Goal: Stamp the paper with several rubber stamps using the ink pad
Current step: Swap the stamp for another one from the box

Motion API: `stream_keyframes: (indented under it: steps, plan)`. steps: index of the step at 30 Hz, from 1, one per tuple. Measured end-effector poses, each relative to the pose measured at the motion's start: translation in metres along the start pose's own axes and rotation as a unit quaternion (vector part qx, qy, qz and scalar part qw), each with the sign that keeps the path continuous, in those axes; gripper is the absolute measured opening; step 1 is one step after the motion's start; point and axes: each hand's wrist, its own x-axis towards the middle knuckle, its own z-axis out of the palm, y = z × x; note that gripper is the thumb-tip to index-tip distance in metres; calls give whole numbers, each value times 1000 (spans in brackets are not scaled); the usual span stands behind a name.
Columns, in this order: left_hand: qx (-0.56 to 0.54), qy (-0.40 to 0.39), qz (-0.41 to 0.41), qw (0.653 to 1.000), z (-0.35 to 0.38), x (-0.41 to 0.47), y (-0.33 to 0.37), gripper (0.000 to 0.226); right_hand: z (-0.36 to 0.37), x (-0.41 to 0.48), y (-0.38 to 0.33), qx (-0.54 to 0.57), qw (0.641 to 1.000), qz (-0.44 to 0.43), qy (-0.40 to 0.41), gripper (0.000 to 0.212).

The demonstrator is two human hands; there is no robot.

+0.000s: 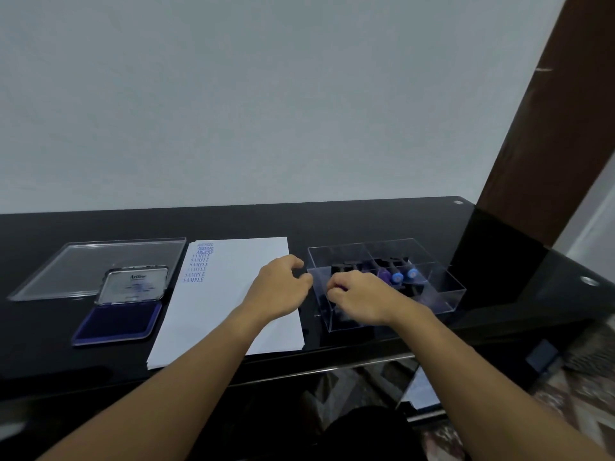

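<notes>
Inside the clear plastic box point(449, 294), my right hand point(359, 297) curls over dark rubber stamps point(342, 267), grip unclear; my left hand point(276, 291) hangs loosely curled, empty, above white paper point(226, 301).

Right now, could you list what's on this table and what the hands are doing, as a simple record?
Paper: white sheet, blue AMENDED and SAMPLE prints top left
Ink pad: open, left of paper
Stamps: in clear box, right of paper
Left hand: loosely curled, empty, over paper's right edge
Right hand: curled, dipped into box; grip unclear
</notes>
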Motion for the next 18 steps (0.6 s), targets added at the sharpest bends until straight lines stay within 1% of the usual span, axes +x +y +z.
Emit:
stream_keyframes:
  steps: [3,5,7,10,14,16,18]
  plan:
    - [-3,0,0,1000,2,2,1,42,-2,0,-3,-7,999,-4,-36,32]
    - [-6,0,1,1000,4,2,1,42,-3,0,-1,-11,999,-8,-48,29]
    - [-6,1,4,1000,5,2,1,40,-4,0,1,-20,999,-17,-45,25]
    - [-8,3,4,1000,5,2,1,39,-6,0,4,-30,998,-33,-41,28]
    - [-6,8,2,1000,4,2,-3,40,-7,1,7,-16,998,-17,-52,37]
    - [-5,9,2,1000,3,2,-5,40,-6,1,7,-13,999,-14,-42,34]
    - [-7,9,4,1000,2,1,-6,40,-5,0,8,11,1000,-14,-17,25]
